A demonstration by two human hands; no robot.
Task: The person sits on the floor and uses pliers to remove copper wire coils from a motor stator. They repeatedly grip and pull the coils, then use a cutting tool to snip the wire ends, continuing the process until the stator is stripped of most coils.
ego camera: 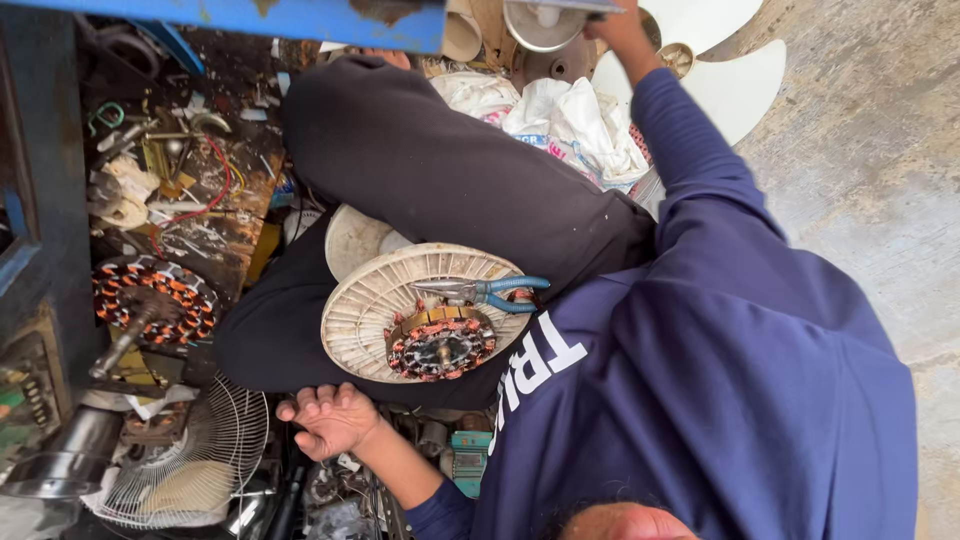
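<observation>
Motor housing: a round, cream-white ribbed plastic fan motor housing (385, 300) lies in the centre of the frame, resting across the person's dark-trousered lap (440, 170).
Stator: a copper-wound motor stator with a short steel shaft (441, 346) sits in the lower right part of the housing, windings facing up.
Pliers: blue-handled pliers (490, 291) lie on top of the housing, handles pointing to the right of the frame, no hand on them.
Left hand: the left hand (330, 418) is at lower centre, just below the housing, palm up with fingers loosely curled; it holds nothing that can be seen and sits above a clutter of small metal parts.
Right hand: the right hand (615, 28) is raised to the top edge of the frame, right of centre, its fingers against a pale round metal cap (545, 22); whether it actually grips the cap cannot be told.
Fan blade: a white plastic fan blade (735, 85) lies on the concrete floor at upper right, just beside the raised arm.
Bags: crumpled white plastic bags (570, 125) lie between the lap and the fan blade.
Second stator: another copper-wound stator on a long shaft (155, 300) lies at the left of the frame.
Grille: a white wire fan guard (200, 460) lies at lower left.
Frame: a blue metal frame (230, 15) runs along the top and left edges.
</observation>
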